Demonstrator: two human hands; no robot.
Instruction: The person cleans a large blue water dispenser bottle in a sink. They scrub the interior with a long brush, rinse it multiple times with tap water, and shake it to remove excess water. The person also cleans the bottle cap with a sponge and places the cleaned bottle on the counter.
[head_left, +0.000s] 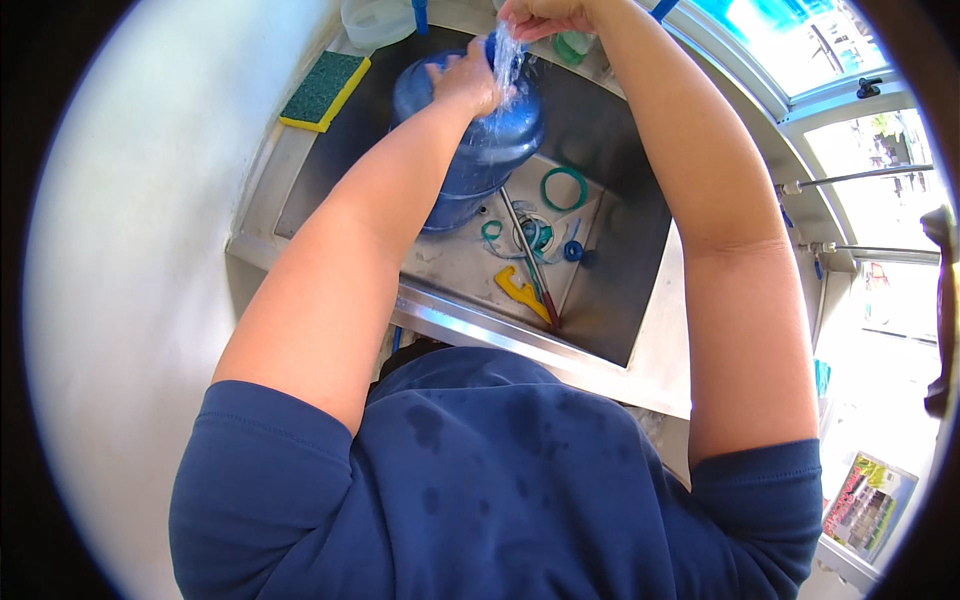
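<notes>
A big blue water jug (465,185) stands upright at the far left of the steel sink. My left hand (468,82) is on its top, with the fingers bent around the neck area. Water (508,60) pours down beside that hand and splashes over the jug's shoulder. At the upper edge of the picture, my right hand (548,18) is closed at the top of the stream. Whatever its fingers hold there is cut off or too small to make out.
On the sink floor (440,262) lie a green ring (564,188), a yellow plastic tool (520,292), a metal rod with a dark red handle (550,308) and a small blue ring (573,251). A green-and-yellow sponge (325,92) rests on the left ledge, near a clear container (378,22).
</notes>
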